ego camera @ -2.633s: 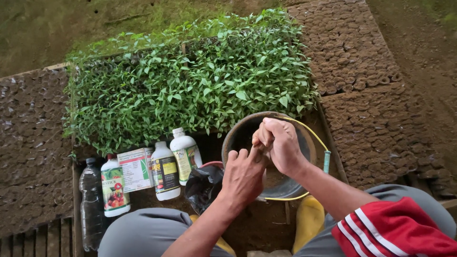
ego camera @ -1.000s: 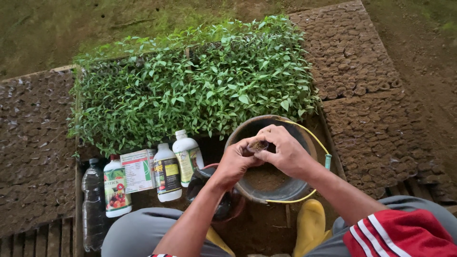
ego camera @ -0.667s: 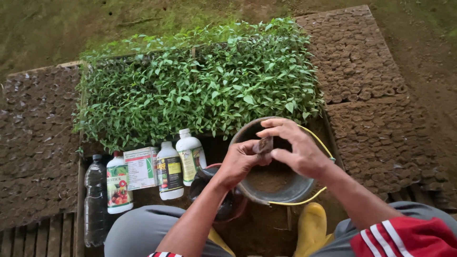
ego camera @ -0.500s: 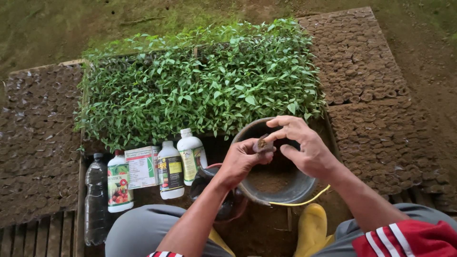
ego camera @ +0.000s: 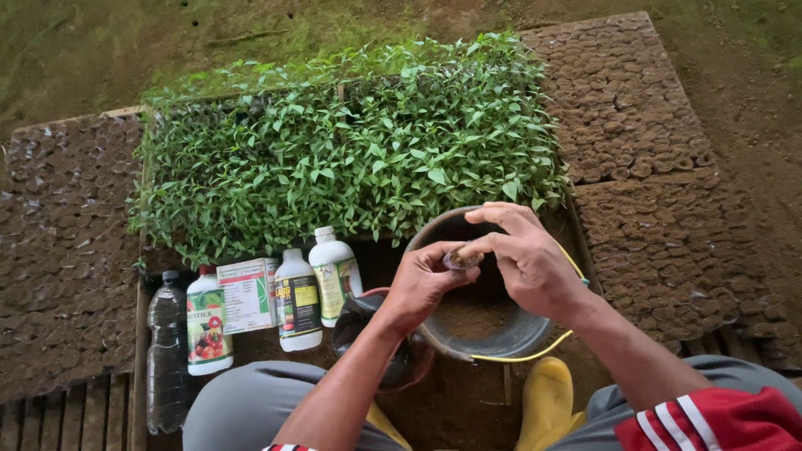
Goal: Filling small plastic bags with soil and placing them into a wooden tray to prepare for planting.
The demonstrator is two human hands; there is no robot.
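Both hands pinch one small soil-filled pot over the bucket.

The left hand (ego camera: 422,284) and right hand (ego camera: 526,263) grasp the small pot (ego camera: 461,257) between fingertips, directly above the soil in the bucket (ego camera: 443,338). Judging by it, filling looks nearly done; the seedling tray (ego camera: 351,159) beyond the grip holds sprouted plants.

Outdoor nursery ground is showing under soft, even daylight, with patchy grass (ego camera: 109,50) and bare brown dirt (ego camera: 752,75) lying at the far edge. Beds of small dark soil blocks (ego camera: 635,108) are spreading out on 2 sides, and weathered wooden slats (ego camera: 58,418) are running along the near left corner.
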